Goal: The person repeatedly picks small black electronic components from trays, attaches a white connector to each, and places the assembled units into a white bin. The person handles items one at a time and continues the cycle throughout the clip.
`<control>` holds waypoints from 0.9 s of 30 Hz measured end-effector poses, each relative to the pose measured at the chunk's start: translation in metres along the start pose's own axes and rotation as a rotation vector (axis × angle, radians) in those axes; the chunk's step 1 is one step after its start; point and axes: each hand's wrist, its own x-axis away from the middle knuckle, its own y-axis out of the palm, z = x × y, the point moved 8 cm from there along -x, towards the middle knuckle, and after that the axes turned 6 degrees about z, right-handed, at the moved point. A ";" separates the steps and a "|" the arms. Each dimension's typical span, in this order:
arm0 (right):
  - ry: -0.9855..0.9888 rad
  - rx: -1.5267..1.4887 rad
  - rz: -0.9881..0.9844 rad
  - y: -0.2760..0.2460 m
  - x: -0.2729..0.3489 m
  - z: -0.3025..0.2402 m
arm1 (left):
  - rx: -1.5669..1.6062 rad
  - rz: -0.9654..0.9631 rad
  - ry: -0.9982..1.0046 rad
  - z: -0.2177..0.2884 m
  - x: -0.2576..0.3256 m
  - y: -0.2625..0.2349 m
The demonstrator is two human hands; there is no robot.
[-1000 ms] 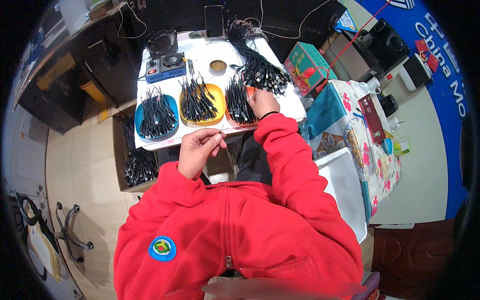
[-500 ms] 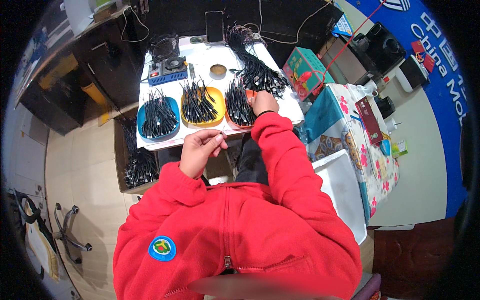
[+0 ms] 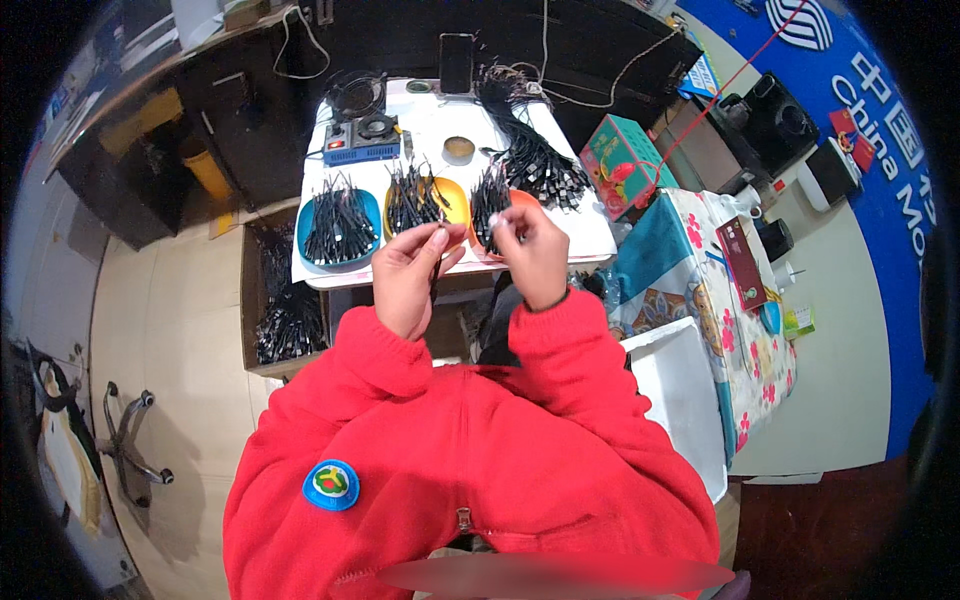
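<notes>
My left hand (image 3: 408, 280) is closed in a pinch on a short black cable (image 3: 435, 283), which hangs down along the palm in front of the table. Close beside it on the right, my right hand (image 3: 533, 252) has its fingers curled together before the orange tray (image 3: 522, 198); a small pale spot shows at its fingertips, too blurred to name. Short black cables with bared ends stand bunched in the orange tray, in the yellow tray (image 3: 456, 203) and in the blue tray (image 3: 372, 218), side by side along the table's near edge.
On the white table (image 3: 420, 130) stand a blue soldering device (image 3: 362, 140), a small round tin (image 3: 458, 150), a phone (image 3: 456, 62) and a heap of black cables (image 3: 540, 165). A cardboard box (image 3: 252, 330) of cables sits lower left. A teal box (image 3: 620, 165) stands right, near a white bin (image 3: 680, 400).
My right hand has drawn back from the orange tray toward my left hand. The left hand has risen slightly, and a black cable now hangs from it. The whole view has shifted a little.
</notes>
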 end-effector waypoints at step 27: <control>0.025 -0.417 -0.219 -0.015 0.040 -0.076 | -0.189 -0.196 0.049 0.023 0.041 0.023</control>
